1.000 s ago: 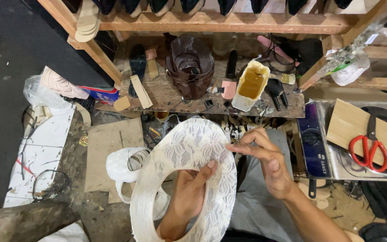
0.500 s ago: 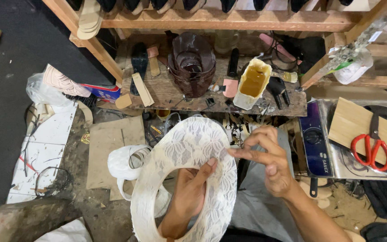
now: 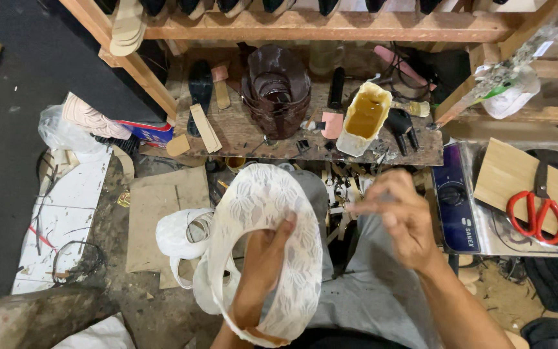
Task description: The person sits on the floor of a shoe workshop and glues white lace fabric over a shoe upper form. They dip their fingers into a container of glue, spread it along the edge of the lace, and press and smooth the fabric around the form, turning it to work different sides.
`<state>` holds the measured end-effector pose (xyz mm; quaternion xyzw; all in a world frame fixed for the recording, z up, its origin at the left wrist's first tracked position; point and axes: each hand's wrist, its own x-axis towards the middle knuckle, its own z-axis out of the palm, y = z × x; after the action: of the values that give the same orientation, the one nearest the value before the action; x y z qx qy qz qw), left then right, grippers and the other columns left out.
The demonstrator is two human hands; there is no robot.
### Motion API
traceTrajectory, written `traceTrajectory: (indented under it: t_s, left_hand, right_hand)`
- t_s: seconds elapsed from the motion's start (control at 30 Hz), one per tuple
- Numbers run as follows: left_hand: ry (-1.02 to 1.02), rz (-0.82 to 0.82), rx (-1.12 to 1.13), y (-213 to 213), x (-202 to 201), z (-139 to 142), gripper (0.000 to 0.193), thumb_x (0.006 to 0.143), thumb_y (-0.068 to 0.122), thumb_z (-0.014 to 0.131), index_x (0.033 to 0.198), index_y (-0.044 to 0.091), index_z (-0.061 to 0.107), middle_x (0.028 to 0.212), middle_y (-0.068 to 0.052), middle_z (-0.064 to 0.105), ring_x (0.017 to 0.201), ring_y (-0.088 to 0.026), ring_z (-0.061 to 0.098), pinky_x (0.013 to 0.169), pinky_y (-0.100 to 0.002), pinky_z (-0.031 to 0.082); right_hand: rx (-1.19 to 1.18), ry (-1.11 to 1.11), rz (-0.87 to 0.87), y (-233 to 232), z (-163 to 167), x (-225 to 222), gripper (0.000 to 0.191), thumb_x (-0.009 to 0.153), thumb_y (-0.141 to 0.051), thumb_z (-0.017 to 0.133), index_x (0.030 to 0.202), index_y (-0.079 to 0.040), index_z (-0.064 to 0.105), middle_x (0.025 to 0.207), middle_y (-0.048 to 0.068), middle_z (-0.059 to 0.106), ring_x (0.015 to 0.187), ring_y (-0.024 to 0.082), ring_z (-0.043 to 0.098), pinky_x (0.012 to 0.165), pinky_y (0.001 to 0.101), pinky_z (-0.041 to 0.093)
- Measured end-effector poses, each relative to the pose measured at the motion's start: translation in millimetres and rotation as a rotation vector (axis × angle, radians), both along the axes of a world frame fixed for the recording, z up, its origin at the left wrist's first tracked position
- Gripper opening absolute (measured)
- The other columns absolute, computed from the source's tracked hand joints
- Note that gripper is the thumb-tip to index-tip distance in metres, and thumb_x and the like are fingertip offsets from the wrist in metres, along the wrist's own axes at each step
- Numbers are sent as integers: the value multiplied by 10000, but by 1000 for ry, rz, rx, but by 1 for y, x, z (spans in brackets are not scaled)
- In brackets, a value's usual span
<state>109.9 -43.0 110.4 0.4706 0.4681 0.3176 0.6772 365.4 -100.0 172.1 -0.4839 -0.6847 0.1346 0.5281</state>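
Note:
My left hand [image 3: 261,265] sits inside a wide loop of white patterned strip material [image 3: 253,207], fingers curled up against its inner side, holding it over my lap. My right hand [image 3: 400,216] hovers to the right of the loop, apart from it, fingers pinched loosely together and blurred; I cannot tell whether anything small is between them. A roll of the same white strip [image 3: 185,232] lies on the floor to the left of the loop.
A low wooden bench [image 3: 240,132] carries a dark brown woven basket [image 3: 276,90], a tub of yellow glue [image 3: 364,116], brushes and offcuts. Red-handled scissors [image 3: 537,210] lie on a board at right. Cardboard [image 3: 163,207] and white panels cover the floor at left.
My right hand has let go of the loop's top edge and pulled away to the right. The loop has tipped slightly left on my left hand.

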Motion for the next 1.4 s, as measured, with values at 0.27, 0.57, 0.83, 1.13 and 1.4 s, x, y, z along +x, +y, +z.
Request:
traceTrajectory:
  t_s: [0.27, 0.57, 0.83, 1.13, 1.4]
  left_hand:
    - [765, -159, 18, -5, 9, -43, 383, 1066, 233, 656, 1093, -149, 647, 1050, -262, 685, 986, -306, 645, 836, -380, 538]
    - [-495, 136, -373, -8, -3, -30, 529, 820, 10, 547, 1335, 126, 512, 1084, -2, 698, 938, -91, 660, 842, -250, 535]
    - [9, -105, 329, -16, 13, 15, 240, 1077, 132, 601, 911, 15, 474, 794, 6, 455, 744, -56, 403, 639, -228, 391]
    - [-177, -185, 248, -24, 29, 56, 141, 1041, 130, 549, 1074, -8, 552, 937, -6, 611, 841, -46, 503, 742, -219, 452]
    - [23, -135, 344, -21, 21, 61, 246, 1075, 162, 588, 938, -32, 523, 813, -56, 529, 761, -93, 423, 662, -269, 422]
  right_hand:
    - [-276, -611, -505, 127, -56, 66, 425, 984, -448, 626, 1081, -73, 802, 1061, 167, 601, 1059, 328, 487, 945, 478, 353]
    - [-363, -738, -499, 106, -34, 59, 473, 1026, -474, 601, 912, -67, 812, 969, 110, 662, 1052, 295, 500, 1022, 499, 282]
    - [-186, 250, 97, 0, 1, -10, 880, 1074, -668, 217, 1135, 27, 754, 963, 101, 608, 1030, 221, 500, 906, 359, 426]
    - [-145, 170, 29, -11, 7, -23, 928, 1079, -677, 175, 1200, 52, 737, 1035, 136, 580, 1072, 267, 489, 1062, 439, 362]
    - [-45, -26, -6, -8, 9, -23, 883, 1082, -635, 122, 1123, -70, 799, 926, 69, 596, 1011, 264, 513, 1087, 478, 357]
